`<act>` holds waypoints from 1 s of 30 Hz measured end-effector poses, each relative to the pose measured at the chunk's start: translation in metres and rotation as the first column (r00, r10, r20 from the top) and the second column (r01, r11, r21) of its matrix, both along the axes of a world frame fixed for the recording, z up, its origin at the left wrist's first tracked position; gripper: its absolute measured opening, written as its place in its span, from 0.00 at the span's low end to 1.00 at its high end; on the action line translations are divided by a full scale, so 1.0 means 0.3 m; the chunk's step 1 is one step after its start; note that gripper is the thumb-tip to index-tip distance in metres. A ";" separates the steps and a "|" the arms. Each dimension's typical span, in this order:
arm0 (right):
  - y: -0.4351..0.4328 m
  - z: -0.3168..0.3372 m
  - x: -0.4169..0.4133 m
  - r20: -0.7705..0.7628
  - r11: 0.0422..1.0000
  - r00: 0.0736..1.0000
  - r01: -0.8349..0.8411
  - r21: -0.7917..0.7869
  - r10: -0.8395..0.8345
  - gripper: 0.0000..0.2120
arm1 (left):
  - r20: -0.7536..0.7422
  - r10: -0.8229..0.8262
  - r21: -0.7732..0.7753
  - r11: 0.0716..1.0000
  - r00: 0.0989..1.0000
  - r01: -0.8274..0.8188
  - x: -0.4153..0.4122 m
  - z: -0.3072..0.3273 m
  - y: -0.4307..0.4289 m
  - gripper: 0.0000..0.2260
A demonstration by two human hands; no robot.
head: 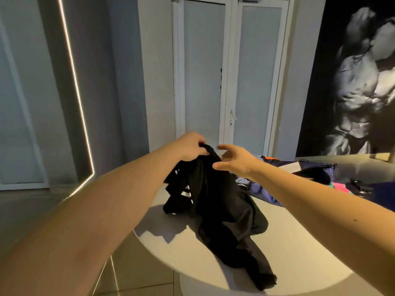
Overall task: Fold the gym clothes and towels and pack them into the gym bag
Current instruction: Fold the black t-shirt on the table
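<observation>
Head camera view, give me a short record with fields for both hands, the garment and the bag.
black garment: unfolded, white stripes, lower part draped on the round table
left hand: grips the garment's top, holding it up
right hand: open, beside the garment, holding nothing
gym bag: purple, lying at right beyond the right arm

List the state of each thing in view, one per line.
black garment: unfolded, bunched, lower end on the table.
left hand: grips the black garment's top, holding it up.
right hand: open, fingers spread beside the black garment.
gym bag: on the table, apparently unzipped.
doors: shut.
</observation>
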State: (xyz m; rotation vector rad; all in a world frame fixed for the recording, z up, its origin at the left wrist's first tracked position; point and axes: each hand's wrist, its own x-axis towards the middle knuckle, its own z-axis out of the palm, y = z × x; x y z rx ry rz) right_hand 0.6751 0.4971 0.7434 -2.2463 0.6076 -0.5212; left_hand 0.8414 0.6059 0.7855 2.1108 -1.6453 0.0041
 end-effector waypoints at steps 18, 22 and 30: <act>-0.116 0.079 -0.113 -0.068 0.939 0.966 0.222 -0.264 -0.248 0.06 | -0.215 0.031 -0.201 0.977 0.976 -0.075 0.070 0.027 0.105 0.10; -0.058 0.099 -0.084 -0.032 0.985 0.992 0.117 -0.124 -0.121 0.18 | -0.188 0.043 -0.223 0.971 0.981 -0.086 0.030 0.067 0.070 0.14; -0.001 0.081 0.002 0.085 1.000 0.996 -0.021 -0.017 0.022 0.12 | -0.253 0.036 -0.201 0.976 0.967 -0.089 -0.027 0.111 0.047 0.08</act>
